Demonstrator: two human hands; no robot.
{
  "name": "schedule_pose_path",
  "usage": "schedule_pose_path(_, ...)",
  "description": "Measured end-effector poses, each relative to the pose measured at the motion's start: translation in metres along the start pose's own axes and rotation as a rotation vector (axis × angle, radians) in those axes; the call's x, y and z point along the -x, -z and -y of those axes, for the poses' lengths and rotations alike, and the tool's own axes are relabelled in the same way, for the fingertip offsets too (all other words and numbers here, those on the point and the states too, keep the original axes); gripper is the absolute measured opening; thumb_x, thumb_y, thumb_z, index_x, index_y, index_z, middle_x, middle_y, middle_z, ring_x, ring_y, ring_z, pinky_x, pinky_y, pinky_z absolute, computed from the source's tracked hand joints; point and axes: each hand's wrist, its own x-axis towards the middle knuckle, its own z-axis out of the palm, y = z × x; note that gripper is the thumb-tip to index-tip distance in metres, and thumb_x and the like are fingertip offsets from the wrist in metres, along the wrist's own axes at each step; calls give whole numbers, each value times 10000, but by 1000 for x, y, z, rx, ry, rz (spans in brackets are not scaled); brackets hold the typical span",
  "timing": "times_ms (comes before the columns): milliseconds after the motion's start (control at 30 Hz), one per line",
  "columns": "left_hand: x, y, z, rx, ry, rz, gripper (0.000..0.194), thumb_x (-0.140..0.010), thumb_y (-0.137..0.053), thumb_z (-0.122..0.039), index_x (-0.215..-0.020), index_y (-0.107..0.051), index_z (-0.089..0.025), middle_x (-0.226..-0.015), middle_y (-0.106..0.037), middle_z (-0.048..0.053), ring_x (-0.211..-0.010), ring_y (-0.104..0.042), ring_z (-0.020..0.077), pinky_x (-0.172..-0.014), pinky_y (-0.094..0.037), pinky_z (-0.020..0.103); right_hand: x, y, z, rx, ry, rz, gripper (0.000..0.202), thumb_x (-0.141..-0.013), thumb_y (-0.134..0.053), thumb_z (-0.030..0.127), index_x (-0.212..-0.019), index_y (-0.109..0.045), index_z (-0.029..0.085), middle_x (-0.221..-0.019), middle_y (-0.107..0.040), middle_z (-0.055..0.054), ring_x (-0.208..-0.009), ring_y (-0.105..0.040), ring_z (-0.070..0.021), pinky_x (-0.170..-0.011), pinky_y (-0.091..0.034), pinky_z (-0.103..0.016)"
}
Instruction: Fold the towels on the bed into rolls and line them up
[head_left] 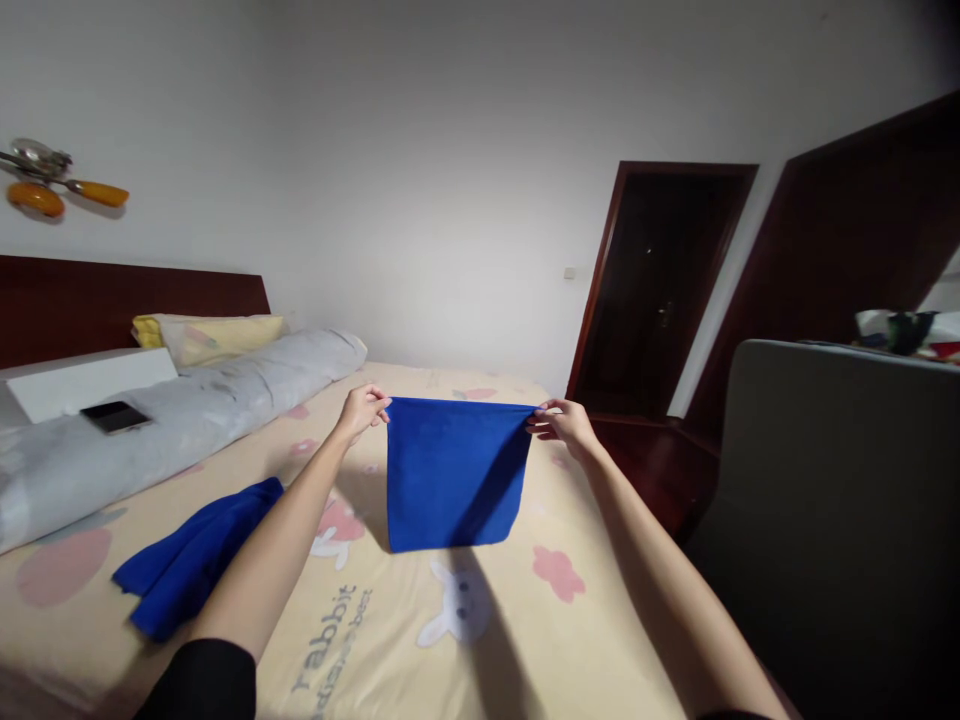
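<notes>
A blue cloth [457,475] hangs roughly square and nearly flat above the bed, its top edge stretched between my two hands. My left hand [366,411] pinches the top left corner, and my right hand [559,422] pinches the top right corner. The lower edge hangs free, close over the bed's patterned sheet [555,640]. A second blue cloth [199,550] lies crumpled on the sheet at the left, partly behind my left forearm.
A long grey roll [217,405] lies across the bed's left side, with a phone [116,416] on it and a white box [94,382] beside it. Behind are a yellow pillow [217,338] and headboard [127,295]. A grey chair back [810,500] stands right.
</notes>
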Motion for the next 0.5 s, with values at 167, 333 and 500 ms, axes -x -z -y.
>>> schedule_pose_path(167,-25,-14,14,65,-15,-106,269,-658,-708,-304,-651,-469,-183,-538,-576,-21,-508,-629,143,-533,-523,268,-18,-24,-20,-169,69,-64,322,-676,-757,342,-713,-465,211,-560,-637,-11,-582,-675,-184,-614,-579,-330)
schedule_pose_path(333,-30,-17,18,90,-95,-177,289,-685,-691,-378,-715,-472,-190,-675,-604,-13,-673,-665,147,-735,-550,322,-20,-34,-34,-227,202,-108,462,-642,-709,591,-799,-482,220,-668,-666,-19,-722,-682,-186,-754,-563,-343)
schedule_pose_path(500,27,-7,31,57,-140,-162,346,-690,-676,-489,-768,-511,-195,-759,-624,7,-790,-658,170,-811,-516,315,22,-21,-51,-137,256,-59,492,-667,-666,628,-866,-521,202,-788,-682,-49,-794,-662,-189,-799,-528,-341)
